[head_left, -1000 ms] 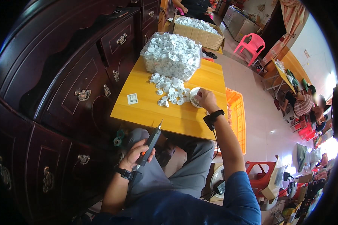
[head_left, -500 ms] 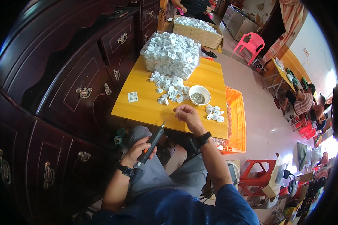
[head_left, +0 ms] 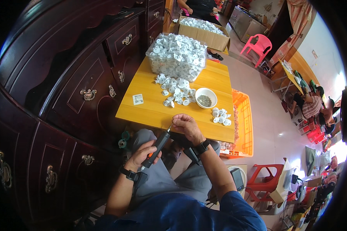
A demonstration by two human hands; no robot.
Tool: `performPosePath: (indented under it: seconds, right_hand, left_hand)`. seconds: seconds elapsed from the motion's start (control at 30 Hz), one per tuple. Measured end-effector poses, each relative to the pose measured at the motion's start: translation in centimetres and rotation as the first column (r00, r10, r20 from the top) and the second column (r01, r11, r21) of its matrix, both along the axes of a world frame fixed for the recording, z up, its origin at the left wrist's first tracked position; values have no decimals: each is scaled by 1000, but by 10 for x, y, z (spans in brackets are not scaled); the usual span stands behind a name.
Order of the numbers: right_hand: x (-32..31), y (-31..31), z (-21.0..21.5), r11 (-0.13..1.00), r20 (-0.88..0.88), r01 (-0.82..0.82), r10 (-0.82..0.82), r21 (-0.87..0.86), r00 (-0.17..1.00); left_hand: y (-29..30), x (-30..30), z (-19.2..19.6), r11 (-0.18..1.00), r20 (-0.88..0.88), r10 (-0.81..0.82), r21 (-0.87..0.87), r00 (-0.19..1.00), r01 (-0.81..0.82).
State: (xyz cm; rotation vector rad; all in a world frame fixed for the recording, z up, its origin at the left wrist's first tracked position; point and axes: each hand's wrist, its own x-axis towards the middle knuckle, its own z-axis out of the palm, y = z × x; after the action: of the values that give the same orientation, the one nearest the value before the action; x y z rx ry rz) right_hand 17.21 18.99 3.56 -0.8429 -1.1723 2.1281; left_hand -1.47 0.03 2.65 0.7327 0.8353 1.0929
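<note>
My left hand (head_left: 143, 153) is wrapped round a dark grey electric screwdriver (head_left: 158, 148), its bit pointing up and away from me. At the bit's tip, my right hand (head_left: 185, 126) has its thumb and fingers pinched together; whatever they hold is too small to make out. Beyond the hands, a white bowl (head_left: 196, 101) of small metal pieces that look like screws (head_left: 204, 101) stands on the yellow table (head_left: 142, 115). White plastic parts (head_left: 177, 90) lie loose left of the bowl, and a smaller cluster (head_left: 221, 116) lies to its right.
A clear tub (head_left: 173, 65) heaped with white parts stands at the table's far side, with a cardboard box (head_left: 204, 36) of them behind. An orange crate (head_left: 245, 127) adjoins the table's right edge. Dark drawers (head_left: 77, 88) line the left. Other people sit farther off.
My right hand has moved left and slightly down, bringing its pinched fingers to the screwdriver's tip. The left hand keeps its hold with little movement.
</note>
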Motion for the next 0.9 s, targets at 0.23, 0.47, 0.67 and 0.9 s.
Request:
performPosePath:
  seconds: [0.23,0.47,0.67,0.9]
  right_hand:
    - [-3,4,-1,999,9,-29,29,-33,1000]
    - [-5,4,0,998,-4,-57,56,-36,998]
    - [-16,12,4,998,26,-51,50,47,998]
    - [-32,51,-2,480,402,-175,-423,859,812]
  left_hand:
    - [-1,-2,0,1000,38,9,-6,999,-9]
    - [-2,-4,-4,1000,25,11,5,1000,-11]
    - [-3,-2,0,998,43,63,-5,997,-63]
    - [-7,-5,-4,997,94,81,-1,992,-81]
